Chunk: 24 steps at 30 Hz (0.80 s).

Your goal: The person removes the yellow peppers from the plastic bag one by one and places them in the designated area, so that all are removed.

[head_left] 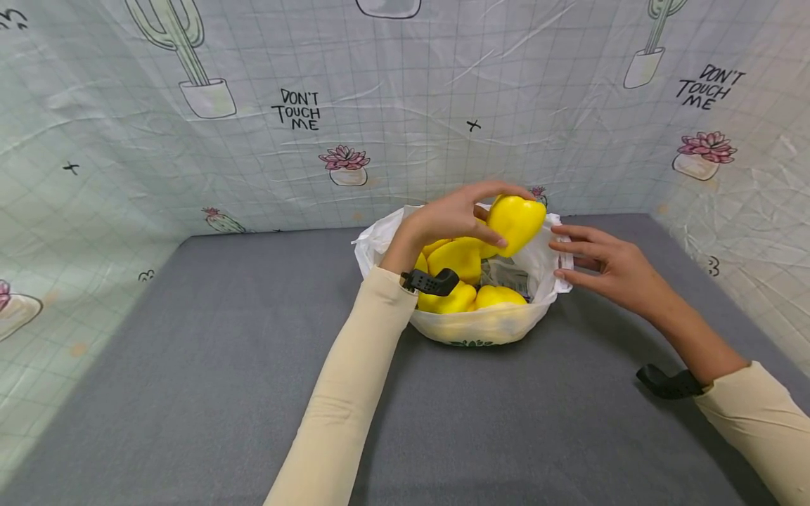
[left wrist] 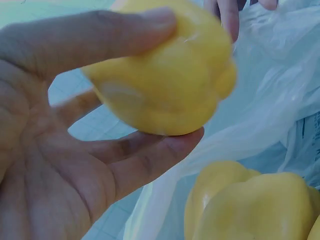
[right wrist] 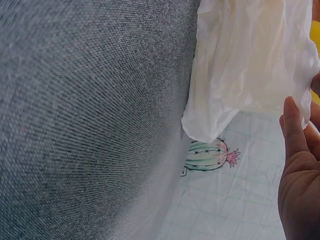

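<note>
My left hand [head_left: 451,216] holds a yellow bell pepper [head_left: 517,223] over the open mouth of a white plastic bag [head_left: 443,330]. In the left wrist view the thumb lies on one side of this pepper and the fingers support it from the other. More yellow bell peppers [head_left: 455,260] sit inside the bag, partly covered by my left wrist in the head view. At the bag's right side, my right hand [head_left: 614,270] holds the rim [right wrist: 300,55] between thumb and fingers.
Something grey and crumpled, with printing on it [head_left: 504,276], lies in the bag beside the peppers. The bag stands on a grey cloth-covered table [head_left: 240,365]. Behind it hangs a patterned curtain [head_left: 411,105] with cactus drawings, and it continues along both sides.
</note>
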Each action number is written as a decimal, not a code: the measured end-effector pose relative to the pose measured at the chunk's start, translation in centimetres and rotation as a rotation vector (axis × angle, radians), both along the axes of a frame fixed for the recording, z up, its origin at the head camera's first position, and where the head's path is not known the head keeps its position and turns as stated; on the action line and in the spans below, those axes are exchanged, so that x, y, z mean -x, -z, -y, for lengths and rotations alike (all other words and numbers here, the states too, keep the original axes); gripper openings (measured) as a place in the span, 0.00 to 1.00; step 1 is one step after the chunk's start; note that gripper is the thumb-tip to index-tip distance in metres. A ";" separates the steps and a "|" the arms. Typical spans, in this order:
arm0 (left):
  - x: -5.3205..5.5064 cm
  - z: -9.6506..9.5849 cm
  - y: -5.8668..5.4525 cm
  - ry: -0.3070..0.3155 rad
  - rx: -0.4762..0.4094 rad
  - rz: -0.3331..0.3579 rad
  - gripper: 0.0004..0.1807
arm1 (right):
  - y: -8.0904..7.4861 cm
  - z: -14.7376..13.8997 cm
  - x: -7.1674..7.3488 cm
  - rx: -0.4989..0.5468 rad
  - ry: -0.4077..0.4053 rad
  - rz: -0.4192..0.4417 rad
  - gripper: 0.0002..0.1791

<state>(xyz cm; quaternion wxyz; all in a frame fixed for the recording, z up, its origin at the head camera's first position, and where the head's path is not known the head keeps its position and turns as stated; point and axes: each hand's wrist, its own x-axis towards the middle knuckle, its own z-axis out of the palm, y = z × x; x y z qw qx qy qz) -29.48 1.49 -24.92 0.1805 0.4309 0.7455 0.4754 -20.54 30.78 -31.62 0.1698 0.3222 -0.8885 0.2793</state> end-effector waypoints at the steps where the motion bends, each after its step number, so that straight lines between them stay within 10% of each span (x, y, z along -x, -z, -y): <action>1: -0.1 0.0 0.0 -0.007 -0.012 -0.001 0.40 | 0.0 0.0 0.0 0.000 0.002 0.000 0.27; 8: -1.6 0.6 -0.6 -0.008 -0.068 -0.029 0.40 | -0.2 0.1 -0.1 0.003 -0.005 -0.006 0.28; 24: -0.9 0.7 1.2 -0.055 -0.140 -0.078 0.48 | -0.3 0.3 0.0 0.002 0.000 0.018 0.28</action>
